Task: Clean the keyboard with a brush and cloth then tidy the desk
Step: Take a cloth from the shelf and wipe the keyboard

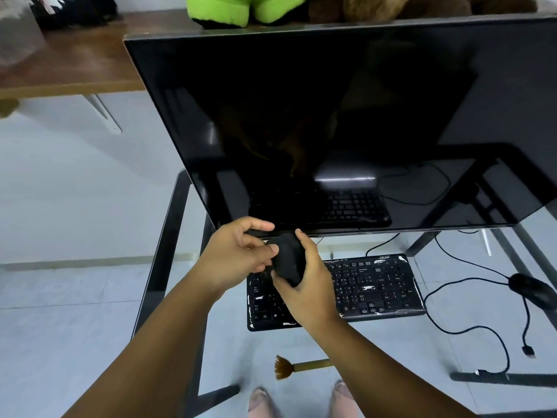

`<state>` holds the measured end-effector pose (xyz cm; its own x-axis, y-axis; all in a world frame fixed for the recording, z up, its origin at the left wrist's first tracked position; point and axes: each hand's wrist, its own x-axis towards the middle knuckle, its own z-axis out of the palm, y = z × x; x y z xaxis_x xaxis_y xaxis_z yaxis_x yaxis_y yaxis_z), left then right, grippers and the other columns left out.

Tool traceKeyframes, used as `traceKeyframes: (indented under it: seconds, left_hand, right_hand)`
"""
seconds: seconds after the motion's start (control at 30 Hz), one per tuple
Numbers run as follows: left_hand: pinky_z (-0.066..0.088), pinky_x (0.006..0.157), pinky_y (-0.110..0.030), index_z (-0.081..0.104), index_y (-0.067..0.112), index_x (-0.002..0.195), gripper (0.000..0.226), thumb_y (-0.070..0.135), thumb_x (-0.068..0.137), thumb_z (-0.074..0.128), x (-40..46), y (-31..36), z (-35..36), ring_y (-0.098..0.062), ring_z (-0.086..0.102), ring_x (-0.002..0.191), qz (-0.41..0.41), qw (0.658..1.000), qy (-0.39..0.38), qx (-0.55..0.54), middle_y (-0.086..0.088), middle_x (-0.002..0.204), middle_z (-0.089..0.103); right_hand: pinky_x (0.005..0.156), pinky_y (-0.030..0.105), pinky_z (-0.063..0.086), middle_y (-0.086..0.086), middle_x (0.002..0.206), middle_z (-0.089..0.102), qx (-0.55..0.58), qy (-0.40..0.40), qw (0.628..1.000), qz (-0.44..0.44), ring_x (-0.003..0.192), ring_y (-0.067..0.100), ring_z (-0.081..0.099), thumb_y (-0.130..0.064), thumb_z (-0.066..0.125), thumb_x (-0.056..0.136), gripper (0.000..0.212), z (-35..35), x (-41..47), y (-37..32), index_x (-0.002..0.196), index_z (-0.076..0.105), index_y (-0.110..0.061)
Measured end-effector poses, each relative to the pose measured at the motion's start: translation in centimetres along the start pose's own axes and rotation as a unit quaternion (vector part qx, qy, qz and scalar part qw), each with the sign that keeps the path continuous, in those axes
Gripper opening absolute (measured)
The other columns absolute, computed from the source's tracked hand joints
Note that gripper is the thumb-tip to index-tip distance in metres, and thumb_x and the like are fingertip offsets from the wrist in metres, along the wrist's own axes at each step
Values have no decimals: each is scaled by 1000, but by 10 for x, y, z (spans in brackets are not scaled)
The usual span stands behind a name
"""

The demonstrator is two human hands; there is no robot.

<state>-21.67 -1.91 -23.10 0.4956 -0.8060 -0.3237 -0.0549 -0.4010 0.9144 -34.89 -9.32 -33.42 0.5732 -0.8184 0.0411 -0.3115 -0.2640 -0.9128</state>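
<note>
A black keyboard [373, 285] with worn white edges lies on the glass desk [452, 312] below a large dark monitor [331, 122]. Above the keyboard's left end, my right hand [307, 285] grips a bunched black cloth [287, 260]. My left hand [238, 251] pinches the cloth's left edge with thumb and fingers. A small brush [297, 366] with brown bristles and a tan handle lies on the glass near the front edge, its handle partly hidden behind my right forearm.
A black mouse [533, 289] sits at the right, its cable looping across the glass to a loose plug [529, 351]. The desk's black frame [168, 251] runs along the left. Green and brown plush toys [241, 9] lie behind the monitor. My feet show through the glass.
</note>
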Motion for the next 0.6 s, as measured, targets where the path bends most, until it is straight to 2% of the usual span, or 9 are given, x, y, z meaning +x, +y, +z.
traceKeyframes:
  seconds: [0.13, 0.23, 0.33, 0.47, 0.6]
  left_hand:
    - [53, 82, -27, 62, 30, 114, 31, 17, 87, 69, 1, -13, -4, -16, 71, 86, 8, 999, 32, 20, 2, 85, 75]
    - [45, 78, -17, 63, 34, 112, 24, 24, 90, 66, 1, -35, -8, -5, 66, 90, 2, 993, 112, 49, 9, 89, 73]
    - [50, 90, -30, 60, 31, 117, 26, 26, 92, 63, 2, -71, -11, -9, 64, 99, -10, 981, 156, 115, 15, 95, 71]
    - [42, 105, -37, 44, 27, 140, 44, 31, 97, 53, 0, -121, -10, -21, 56, 121, -40, 959, 114, 256, 5, 137, 57]
    - [32, 113, -45, 18, 31, 152, 60, 36, 99, 45, -4, -165, -8, -20, 35, 141, -69, 927, 25, 367, 6, 158, 27]
  right_hand:
    - [89, 30, 52, -9, 111, 56, -10, 4, 1000, -11, 108, 14, 57, -17, 68, 78, 75, -3, 3, 12, 141, 35, -42]
    - [74, 27, 54, -3, 111, 60, 32, -10, 999, 21, 91, 17, 64, -9, 65, 80, 69, -9, 7, 26, 137, 40, -39]
    - [64, 19, 50, 2, 115, 58, 26, -24, 997, 71, 85, 16, 64, -5, 63, 81, 69, -15, 10, 42, 137, 37, -36]
    - [67, 17, 48, 2, 123, 44, -106, -59, 988, 98, 86, 13, 58, -13, 64, 83, 62, -14, 16, 55, 135, 38, -34]
    - [82, 34, 57, 0, 135, 30, -246, -95, 961, 80, 89, 26, 64, -31, 71, 83, 60, 3, 18, 57, 134, 40, -38]
